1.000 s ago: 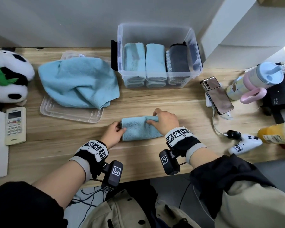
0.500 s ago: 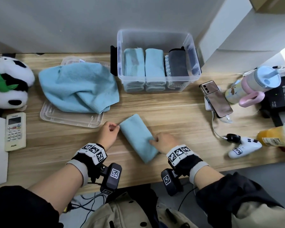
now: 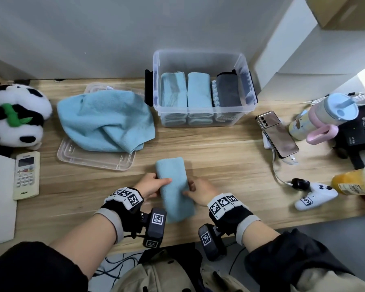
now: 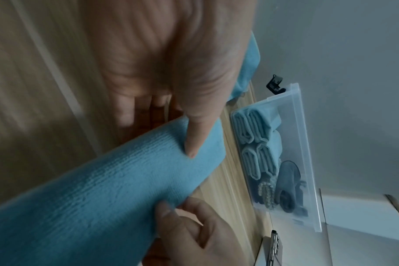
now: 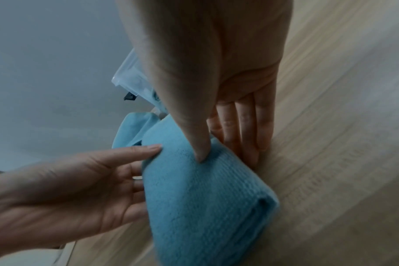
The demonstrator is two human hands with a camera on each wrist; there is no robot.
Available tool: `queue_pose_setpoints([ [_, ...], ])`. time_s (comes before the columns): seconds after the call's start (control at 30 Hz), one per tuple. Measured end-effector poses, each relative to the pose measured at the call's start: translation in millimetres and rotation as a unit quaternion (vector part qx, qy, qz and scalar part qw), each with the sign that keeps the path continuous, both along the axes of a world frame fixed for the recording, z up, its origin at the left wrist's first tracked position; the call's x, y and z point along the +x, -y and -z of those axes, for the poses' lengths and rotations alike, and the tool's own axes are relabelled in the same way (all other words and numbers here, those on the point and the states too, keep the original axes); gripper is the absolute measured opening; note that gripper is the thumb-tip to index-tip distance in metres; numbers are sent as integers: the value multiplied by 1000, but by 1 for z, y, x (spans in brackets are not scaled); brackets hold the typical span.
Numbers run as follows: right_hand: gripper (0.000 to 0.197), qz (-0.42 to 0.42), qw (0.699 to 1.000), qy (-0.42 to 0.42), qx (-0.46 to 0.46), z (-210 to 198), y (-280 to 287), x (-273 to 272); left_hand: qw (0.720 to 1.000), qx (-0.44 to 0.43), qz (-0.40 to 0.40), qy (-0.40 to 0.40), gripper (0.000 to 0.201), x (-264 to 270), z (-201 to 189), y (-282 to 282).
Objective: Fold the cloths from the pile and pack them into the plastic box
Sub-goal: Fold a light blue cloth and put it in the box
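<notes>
Blue and soft, the folded cloth (image 3: 175, 188) lies on the wooden desk (image 3: 230, 165) near the front edge, pointing away from the person. In the head view the left hand (image 3: 151, 185) pinches its left side, thumb on top. The right hand (image 3: 200, 191) pinches its right side. Behind it stands the plastic box (image 3: 202, 60) with folded cloths already in rows. The pile (image 3: 105, 121) sits on a clear lid (image 3: 95, 160) to the left and well apart from the box. A toy panda (image 3: 15, 114) and a phone (image 3: 278, 133) lie off to the sides.

From the left wrist, the thumb (image 4: 194, 126) presses into the cloth and makes a small dent. The other fingers go under it, but they are mostly hidden. This view looks through the side of the box and shows the packed cloths as little loops, which the head view does not.

From the right wrist, the thumb (image 5: 198, 140) pushes on top while the fingers (image 5: 246, 129) lie flat against the side by the desk. It shows the layered end of the fold.

I think the cloth is light and floppy. It could fall open, so hold both long sides and squeeze the layers together.
</notes>
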State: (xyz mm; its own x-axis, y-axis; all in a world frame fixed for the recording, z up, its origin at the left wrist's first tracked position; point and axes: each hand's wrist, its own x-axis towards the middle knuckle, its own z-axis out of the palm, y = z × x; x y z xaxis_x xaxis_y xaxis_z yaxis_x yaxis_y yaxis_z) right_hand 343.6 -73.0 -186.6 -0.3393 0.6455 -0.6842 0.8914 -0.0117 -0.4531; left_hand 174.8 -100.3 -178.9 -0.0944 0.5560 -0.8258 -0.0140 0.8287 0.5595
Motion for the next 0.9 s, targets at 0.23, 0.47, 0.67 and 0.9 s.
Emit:
queue_pose_setpoints([
  [0.23,51,78,995,-54,-30,0,-7,2,998,62,-9,10,38,10,-9,-6],
  [0.47,36,311,894,-303,-112,-38,-28,3,983,138,-36,112,35,13,-50,-30],
  [0.67,13,319,867,-384,1,-73,-53,-4,968,196,-71,137,54,8,-79,-54],
  [0.9,12,351,838,-403,112,-98,-78,-14,975,160,36,153,50,13,-94,-53],
])
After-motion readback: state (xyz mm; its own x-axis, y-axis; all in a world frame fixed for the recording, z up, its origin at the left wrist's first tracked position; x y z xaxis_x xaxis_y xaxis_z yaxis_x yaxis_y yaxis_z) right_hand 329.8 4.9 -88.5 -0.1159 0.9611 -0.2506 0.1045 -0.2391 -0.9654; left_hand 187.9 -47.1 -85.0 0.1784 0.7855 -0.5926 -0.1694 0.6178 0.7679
